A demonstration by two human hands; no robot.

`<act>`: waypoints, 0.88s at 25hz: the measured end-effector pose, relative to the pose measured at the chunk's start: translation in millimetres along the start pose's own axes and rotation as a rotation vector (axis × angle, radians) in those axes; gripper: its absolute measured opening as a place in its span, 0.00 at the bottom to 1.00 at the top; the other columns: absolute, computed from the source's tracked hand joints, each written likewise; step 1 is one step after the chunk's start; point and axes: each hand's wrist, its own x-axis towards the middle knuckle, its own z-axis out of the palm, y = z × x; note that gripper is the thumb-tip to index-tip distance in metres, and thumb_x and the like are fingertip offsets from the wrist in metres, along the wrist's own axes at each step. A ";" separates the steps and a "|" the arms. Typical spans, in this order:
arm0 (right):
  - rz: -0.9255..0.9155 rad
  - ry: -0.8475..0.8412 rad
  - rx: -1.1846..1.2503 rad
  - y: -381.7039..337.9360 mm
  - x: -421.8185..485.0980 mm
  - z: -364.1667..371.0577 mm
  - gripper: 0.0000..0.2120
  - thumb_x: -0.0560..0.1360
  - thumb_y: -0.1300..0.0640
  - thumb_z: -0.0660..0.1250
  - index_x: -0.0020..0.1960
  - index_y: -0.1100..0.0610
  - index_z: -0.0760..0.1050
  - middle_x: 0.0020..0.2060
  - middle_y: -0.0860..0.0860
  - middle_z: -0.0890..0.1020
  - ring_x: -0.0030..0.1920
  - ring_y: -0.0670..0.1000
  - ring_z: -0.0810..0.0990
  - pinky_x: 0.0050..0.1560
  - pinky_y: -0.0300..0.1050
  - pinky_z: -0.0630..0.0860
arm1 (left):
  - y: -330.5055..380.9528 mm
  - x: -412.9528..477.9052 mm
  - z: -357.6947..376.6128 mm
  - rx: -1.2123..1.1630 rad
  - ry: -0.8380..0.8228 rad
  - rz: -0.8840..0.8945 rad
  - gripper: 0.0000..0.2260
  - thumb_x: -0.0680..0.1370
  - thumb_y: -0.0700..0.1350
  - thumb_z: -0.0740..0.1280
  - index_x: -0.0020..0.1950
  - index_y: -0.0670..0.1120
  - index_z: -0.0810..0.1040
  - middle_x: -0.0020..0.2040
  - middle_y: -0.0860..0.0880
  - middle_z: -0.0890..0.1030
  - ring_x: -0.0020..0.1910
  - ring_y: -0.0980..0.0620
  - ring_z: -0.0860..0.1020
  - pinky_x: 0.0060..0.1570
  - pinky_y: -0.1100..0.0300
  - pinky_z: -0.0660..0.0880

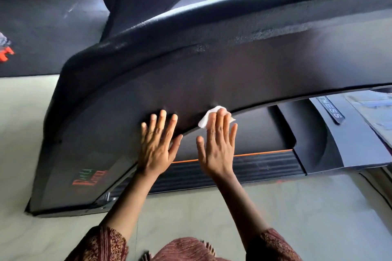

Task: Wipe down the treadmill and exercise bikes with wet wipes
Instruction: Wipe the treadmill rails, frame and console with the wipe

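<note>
On the treadmill's [212,74] dark curved panel, both hands lie flat, fingers straight: the left hand [158,142] bare, the right hand [218,144] pressing a white wipe [209,117] at the panel's lower edge.

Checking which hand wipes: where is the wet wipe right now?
In the head view, just right of centre, the wet wipe sits under the straight fingers of the right hand, on the lower edge of the dark treadmill panel.
</note>
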 end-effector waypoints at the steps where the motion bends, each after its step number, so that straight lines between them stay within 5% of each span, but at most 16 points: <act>1: -0.016 0.006 -0.016 8.3 1.8 -1.4 0.28 0.82 0.44 0.39 0.78 0.53 0.38 0.77 0.54 0.47 0.77 0.48 0.39 0.74 0.51 0.36 | 1.9 4.2 -0.1 0.010 0.004 0.003 0.27 0.82 0.56 0.52 0.79 0.53 0.46 0.79 0.52 0.42 0.77 0.47 0.47 0.74 0.52 0.44; 3: 0.101 0.114 0.017 26.2 25.2 -14.7 0.28 0.82 0.45 0.40 0.78 0.56 0.42 0.75 0.57 0.54 0.76 0.48 0.39 0.74 0.52 0.36 | 6.9 11.3 -0.6 0.024 0.016 -0.005 0.27 0.82 0.56 0.52 0.79 0.53 0.46 0.79 0.52 0.42 0.74 0.44 0.51 0.74 0.52 0.43; 6: 0.302 0.306 0.184 41.8 65.4 -41.3 0.28 0.83 0.46 0.39 0.76 0.63 0.43 0.74 0.66 0.51 0.76 0.49 0.36 0.74 0.53 0.36 | 16.9 17.0 -1.8 0.038 0.036 -0.040 0.27 0.82 0.55 0.53 0.79 0.54 0.46 0.79 0.52 0.41 0.73 0.43 0.52 0.74 0.52 0.43; 12: -0.316 0.076 0.102 19.3 48.5 -32.1 0.24 0.82 0.45 0.44 0.76 0.53 0.53 0.75 0.51 0.57 0.75 0.51 0.53 0.72 0.50 0.52 | 30.6 49.9 -9.3 0.053 0.097 -0.063 0.28 0.82 0.56 0.53 0.79 0.54 0.45 0.79 0.51 0.40 0.78 0.47 0.44 0.74 0.50 0.42; 17: 0.023 0.306 0.222 16.5 106.2 -69.4 0.25 0.83 0.48 0.42 0.76 0.58 0.50 0.74 0.58 0.56 0.77 0.51 0.42 0.75 0.51 0.40 | 35.2 78.3 -22.3 0.058 0.136 -0.071 0.29 0.82 0.54 0.56 0.79 0.54 0.46 0.73 0.38 0.55 0.74 0.42 0.50 0.74 0.50 0.43; 22: -0.400 0.303 0.074 19.0 105.3 -61.2 0.22 0.81 0.56 0.55 0.74 0.58 0.60 0.74 0.53 0.60 0.75 0.55 0.54 0.72 0.52 0.54 | 40.0 84.2 -25.0 0.054 0.149 -0.066 0.25 0.82 0.54 0.55 0.78 0.54 0.51 0.78 0.44 0.48 0.78 0.47 0.45 0.74 0.51 0.43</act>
